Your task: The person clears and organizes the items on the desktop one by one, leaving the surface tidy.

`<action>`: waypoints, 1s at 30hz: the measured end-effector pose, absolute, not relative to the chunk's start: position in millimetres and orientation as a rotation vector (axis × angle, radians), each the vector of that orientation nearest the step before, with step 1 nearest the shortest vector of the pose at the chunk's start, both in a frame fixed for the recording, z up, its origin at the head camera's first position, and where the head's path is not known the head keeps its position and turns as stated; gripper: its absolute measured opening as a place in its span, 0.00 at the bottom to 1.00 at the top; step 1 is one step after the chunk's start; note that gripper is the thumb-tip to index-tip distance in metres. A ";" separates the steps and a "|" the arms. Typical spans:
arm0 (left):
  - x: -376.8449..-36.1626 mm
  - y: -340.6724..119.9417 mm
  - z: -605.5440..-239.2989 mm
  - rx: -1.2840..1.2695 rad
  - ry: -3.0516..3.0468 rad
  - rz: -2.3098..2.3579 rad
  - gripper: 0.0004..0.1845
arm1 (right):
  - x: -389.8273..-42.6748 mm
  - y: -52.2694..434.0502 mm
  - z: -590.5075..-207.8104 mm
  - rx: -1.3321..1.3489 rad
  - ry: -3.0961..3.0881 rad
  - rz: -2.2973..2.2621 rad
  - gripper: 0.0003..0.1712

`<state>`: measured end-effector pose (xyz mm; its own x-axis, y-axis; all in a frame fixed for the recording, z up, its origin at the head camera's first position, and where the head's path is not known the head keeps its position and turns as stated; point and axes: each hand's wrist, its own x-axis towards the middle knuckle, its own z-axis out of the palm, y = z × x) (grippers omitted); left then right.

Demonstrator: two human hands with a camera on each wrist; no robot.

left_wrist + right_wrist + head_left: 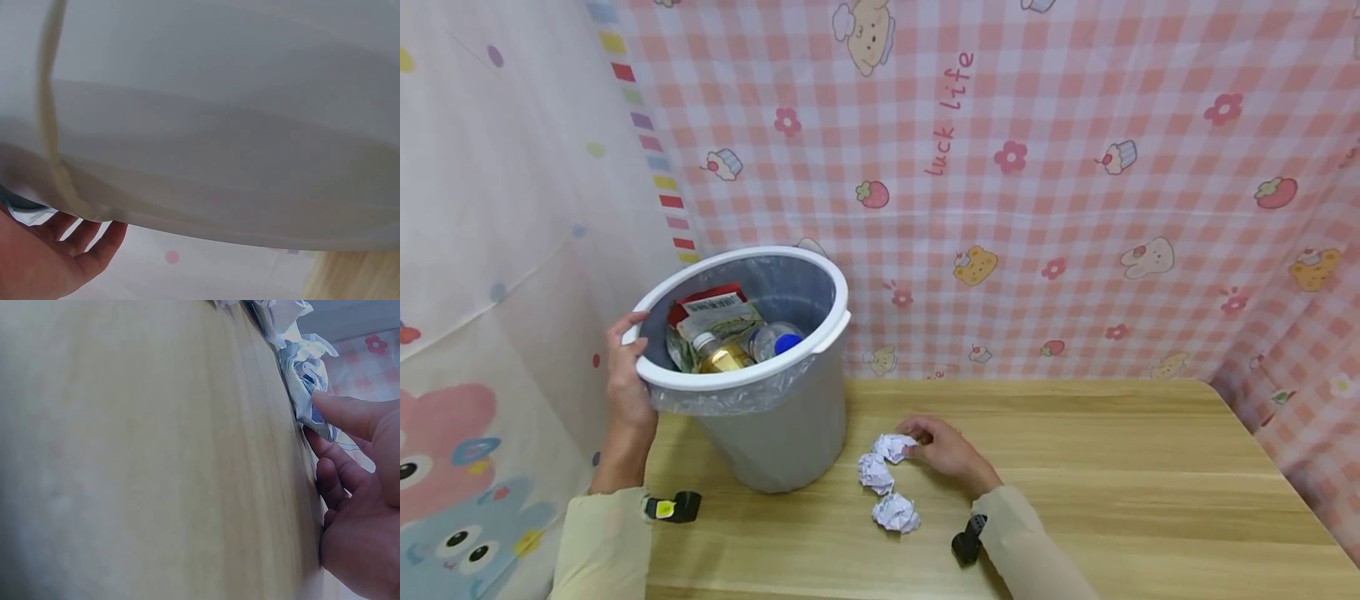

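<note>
A crumpled paper ball [894, 447] lies on the table [1120, 475], just below and right of centre in the head view, touching or nearly touching a second ball [876, 473]; a third ball [896, 513] sits lower. The fingers of the right hand [953, 452] are almost closed, thumb and forefinger pinching the first ball's edge. At centre left stands a grey bin [790, 442], the fingers of the left hand [625, 379] curled over its white rim. Inside, a red packet [706, 310] shows a barcode, its print too small to read, above two bottles [724, 357]. On the pink checked cloth [1075, 92], upper middle, "luck life" runs upward.
</note>
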<state>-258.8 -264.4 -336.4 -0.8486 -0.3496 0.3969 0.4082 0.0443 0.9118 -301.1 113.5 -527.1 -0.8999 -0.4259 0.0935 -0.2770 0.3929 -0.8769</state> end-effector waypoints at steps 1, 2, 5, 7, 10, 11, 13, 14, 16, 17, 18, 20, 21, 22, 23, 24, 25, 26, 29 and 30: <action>-258.5 -264.3 -336.4 -0.056 -1.797 -1.857 0.23 | -300.2 112.7 -526.6 -0.627 2.495 -1.530 0.15; -258.3 -264.2 -336.2 -0.052 -1.794 -1.854 0.23 | -299.5 112.4 -526.3 -0.623 2.491 -1.538 0.15; -258.3 -264.1 -336.0 -0.046 -1.792 -1.847 0.22 | -298.4 112.1 -524.9 -0.615 2.486 -1.544 0.15; -258.8 -264.0 -335.8 -0.044 -1.786 -1.844 0.23 | -298.2 112.2 -523.8 -0.603 2.487 -1.543 0.15; -259.2 -264.0 -335.9 -0.045 -1.781 -1.848 0.23 | -299.6 113.0 -525.0 -0.593 2.493 -1.539 0.14; -259.2 -264.0 -336.1 -0.045 -1.784 -1.848 0.23 | -299.9 113.3 -525.6 -0.590 2.492 -1.543 0.14; -259.2 -263.9 -336.6 -0.047 -1.790 -1.848 0.23 | -300.4 113.4 -527.1 -0.590 2.490 -1.555 0.14; -259.2 -264.0 -337.0 -0.048 -1.790 -1.850 0.23 | -300.5 113.3 -527.8 -0.592 2.488 -1.561 0.14; -259.5 -264.2 -337.3 -0.052 -1.789 -1.851 0.23 | -300.7 113.1 -528.5 -0.600 2.488 -1.563 0.15; -259.7 -264.2 -337.3 -0.056 -1.785 -1.851 0.23 | -300.8 113.1 -528.5 -0.602 2.491 -1.563 0.15; -259.8 -264.3 -337.3 -0.055 -1.786 -1.848 0.23 | -301.1 113.1 -528.7 -0.608 2.494 -1.563 0.15; -259.7 -264.5 -337.7 -0.052 -1.789 -1.845 0.23 | -301.3 113.3 -529.1 -0.612 2.501 -1.560 0.16; -259.8 -264.5 -338.0 -0.048 -1.794 -1.841 0.23 | -301.3 113.7 -529.2 -0.612 2.507 -1.558 0.16; -259.5 -264.6 -338.2 -0.044 -1.802 -1.836 0.23 | -301.4 114.1 -529.5 -0.610 2.510 -1.558 0.16; -259.3 -264.6 -338.4 -0.040 -1.809 -1.832 0.23 | -301.5 114.3 -530.0 -0.606 2.513 -1.558 0.16; -259.1 -264.6 -338.6 -0.037 -1.816 -1.828 0.23 | -301.6 114.4 -530.4 -0.606 2.516 -1.560 0.16; -259.1 -264.5 -338.6 -0.039 -1.816 -1.829 0.23 | -301.6 114.6 -530.8 -0.601 2.516 -1.563 0.16; -259.1 -264.6 -338.6 -0.039 -1.818 -1.829 0.23 | -301.6 114.8 -531.2 -0.598 2.518 -1.564 0.16; -258.9 -264.6 -338.4 -0.039 -1.825 -1.830 0.23 | -301.6 114.8 -531.9 -0.589 2.521 -1.576 0.16; -259.0 -264.5 -338.5 -0.037 -1.828 -1.833 0.23 | -301.4 114.9 -532.0 -0.586 2.522 -1.581 0.16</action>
<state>-259.0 -264.5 -338.5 -0.8507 -0.3531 0.3894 0.3905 0.0714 0.9178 -301.4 114.9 -532.0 -0.9199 -0.3761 0.1113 -0.2641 0.3842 -0.8847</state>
